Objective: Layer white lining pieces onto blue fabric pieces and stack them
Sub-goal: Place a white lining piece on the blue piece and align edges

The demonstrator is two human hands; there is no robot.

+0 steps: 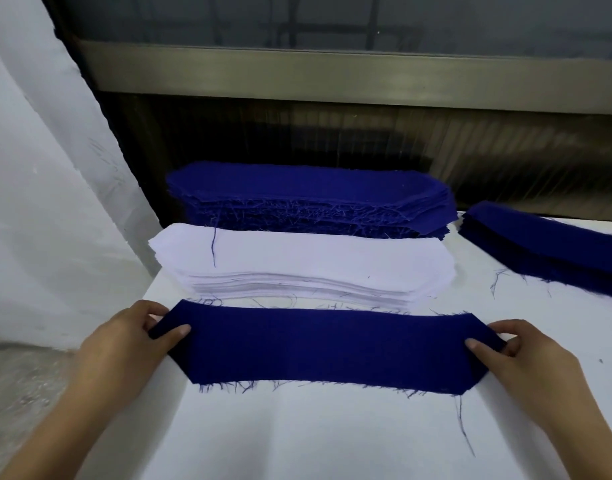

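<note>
As left hand (124,341) and right hand (526,355) pinch it, frayed blue strip (318,348) lies flat

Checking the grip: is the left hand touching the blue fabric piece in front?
Touching. The head view shows the left hand pinching the left end of the blue fabric piece, thumb on top.

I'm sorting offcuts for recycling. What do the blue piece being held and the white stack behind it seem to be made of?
The blue piece: seemingly woven cloth, matte; loose threads fray from its cut edges. The white stack: thin, smooth, matte sheets with cleaner edges, possibly lining cloth or non-woven interfacing; unclear which.
</note>
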